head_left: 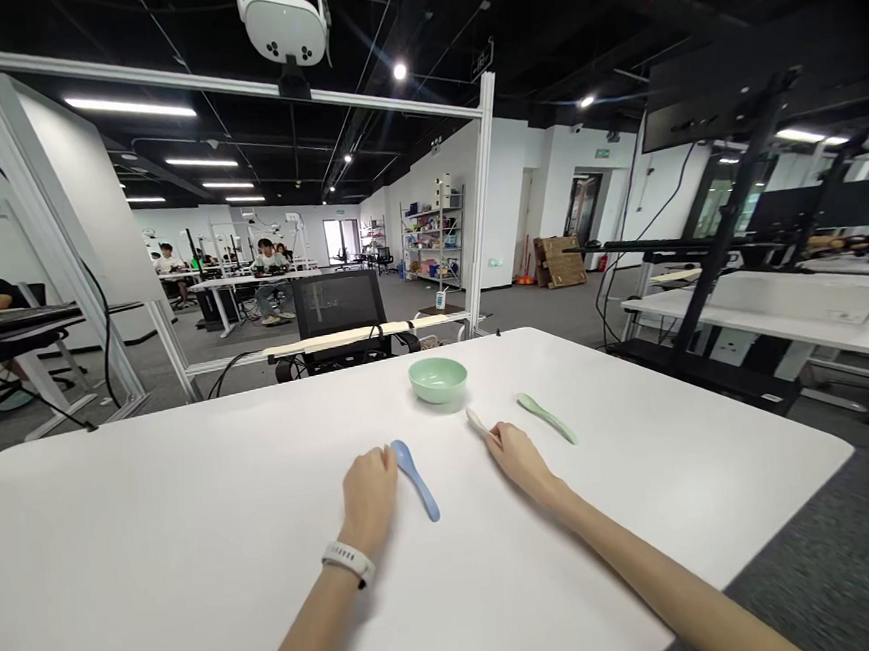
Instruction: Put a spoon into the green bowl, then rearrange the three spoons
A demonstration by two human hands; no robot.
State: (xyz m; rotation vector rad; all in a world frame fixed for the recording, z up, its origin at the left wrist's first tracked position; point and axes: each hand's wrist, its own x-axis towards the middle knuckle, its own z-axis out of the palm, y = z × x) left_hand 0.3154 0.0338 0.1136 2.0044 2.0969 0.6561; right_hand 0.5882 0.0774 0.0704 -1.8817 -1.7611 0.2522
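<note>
on the table (158, 548), a bowl (439, 382) stands behind the leftmost spoon (418, 481), left of the rightmost spoon (549, 420).

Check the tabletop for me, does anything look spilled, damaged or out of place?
Nothing stands out. The green bowl sits upright, the blue spoon and green spoon lie on the white table, and the right hand holds a pale utensil. No spill or damage shows.
</note>
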